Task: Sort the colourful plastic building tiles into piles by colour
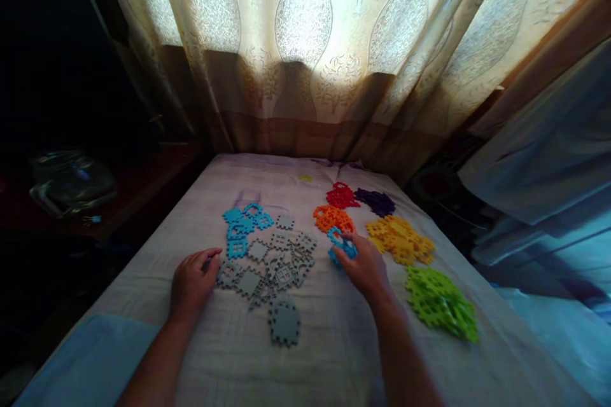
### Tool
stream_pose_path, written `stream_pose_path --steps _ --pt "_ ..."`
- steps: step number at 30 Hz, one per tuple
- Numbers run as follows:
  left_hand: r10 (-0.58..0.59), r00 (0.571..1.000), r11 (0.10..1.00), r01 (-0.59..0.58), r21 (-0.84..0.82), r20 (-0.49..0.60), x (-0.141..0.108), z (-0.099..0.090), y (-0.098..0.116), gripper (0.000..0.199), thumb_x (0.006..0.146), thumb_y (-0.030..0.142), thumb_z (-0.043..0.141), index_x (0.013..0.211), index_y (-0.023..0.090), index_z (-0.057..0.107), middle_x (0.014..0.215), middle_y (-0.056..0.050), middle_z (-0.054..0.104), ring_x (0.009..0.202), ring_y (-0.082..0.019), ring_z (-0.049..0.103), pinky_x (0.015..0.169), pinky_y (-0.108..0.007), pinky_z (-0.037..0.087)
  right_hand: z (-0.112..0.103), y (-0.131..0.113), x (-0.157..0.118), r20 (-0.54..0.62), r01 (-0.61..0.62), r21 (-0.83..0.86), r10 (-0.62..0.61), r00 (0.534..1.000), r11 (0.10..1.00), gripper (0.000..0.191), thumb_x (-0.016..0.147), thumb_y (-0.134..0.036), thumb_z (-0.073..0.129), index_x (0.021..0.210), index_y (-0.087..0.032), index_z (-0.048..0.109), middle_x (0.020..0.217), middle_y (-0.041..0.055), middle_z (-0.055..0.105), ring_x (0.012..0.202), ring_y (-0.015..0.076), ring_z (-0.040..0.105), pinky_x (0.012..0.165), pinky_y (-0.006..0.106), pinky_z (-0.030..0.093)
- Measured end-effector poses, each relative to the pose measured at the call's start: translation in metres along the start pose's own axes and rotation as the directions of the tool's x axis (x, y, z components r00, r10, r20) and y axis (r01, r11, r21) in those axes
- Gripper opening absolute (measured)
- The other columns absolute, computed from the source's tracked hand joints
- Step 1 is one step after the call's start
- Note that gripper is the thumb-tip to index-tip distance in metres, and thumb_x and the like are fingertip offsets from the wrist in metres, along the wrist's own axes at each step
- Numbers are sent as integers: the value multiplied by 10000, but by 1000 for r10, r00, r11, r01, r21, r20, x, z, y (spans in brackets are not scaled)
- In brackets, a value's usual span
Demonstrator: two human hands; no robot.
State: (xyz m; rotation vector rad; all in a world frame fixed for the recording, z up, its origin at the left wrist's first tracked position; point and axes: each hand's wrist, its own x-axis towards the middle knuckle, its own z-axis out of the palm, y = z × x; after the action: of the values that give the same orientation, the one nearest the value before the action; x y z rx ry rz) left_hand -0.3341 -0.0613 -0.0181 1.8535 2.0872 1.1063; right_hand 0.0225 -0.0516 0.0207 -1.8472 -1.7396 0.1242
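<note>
My right hand [366, 265] is closed on light-blue interlocking tiles [348, 247], held just in front of the orange pile of tiles [328, 217]. My left hand [193, 281] rests on the bed-like surface at the left edge of the grey tiles [251, 281]. Its fingers curl loosely, with a gap between thumb and forefinger and nothing visible in them. Beyond the grey tiles lies a group of light-blue tiles [241, 226], some with window-like cut-outs. One grey square tile [285, 322] lies nearest me, between my forearms.
Piles of red [340, 195], dark purple [377, 201], yellow [401, 240] and lime-green tiles [442, 302] line the right side. A small yellow-green piece [305, 178] lies at the back. A patterned curtain [300, 32] hangs behind; a glass jug [71, 181] stands left.
</note>
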Motion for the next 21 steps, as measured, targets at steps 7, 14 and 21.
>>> stream_pose_path --steps 7,14,21 --pt "8 1000 1000 -8 12 -2 1 0 -2 349 781 452 461 870 240 724 882 -45 746 825 -229 666 786 -330 521 -25 54 -7 89 -285 -56 289 953 957 401 789 -427 614 1085 -165 675 1084 131 709 996 273 665 835 388 497" --pt "2 1000 1000 -2 18 7 1 0 -3 373 781 460 449 877 229 725 898 -56 745 843 -237 667 800 -344 520 -13 70 -13 190 -221 -66 230 954 973 322 820 -442 582 1003 -212 715 936 77 747 840 218 695 708 312 494" --pt "5 1000 1000 -5 4 -9 0 2 -1 362 786 439 443 871 228 724 909 -57 751 871 -232 667 860 -347 509 -20 39 -7 100 -160 -154 177 979 975 331 851 -399 549 1068 -217 721 1031 98 733 867 239 689 769 356 507"
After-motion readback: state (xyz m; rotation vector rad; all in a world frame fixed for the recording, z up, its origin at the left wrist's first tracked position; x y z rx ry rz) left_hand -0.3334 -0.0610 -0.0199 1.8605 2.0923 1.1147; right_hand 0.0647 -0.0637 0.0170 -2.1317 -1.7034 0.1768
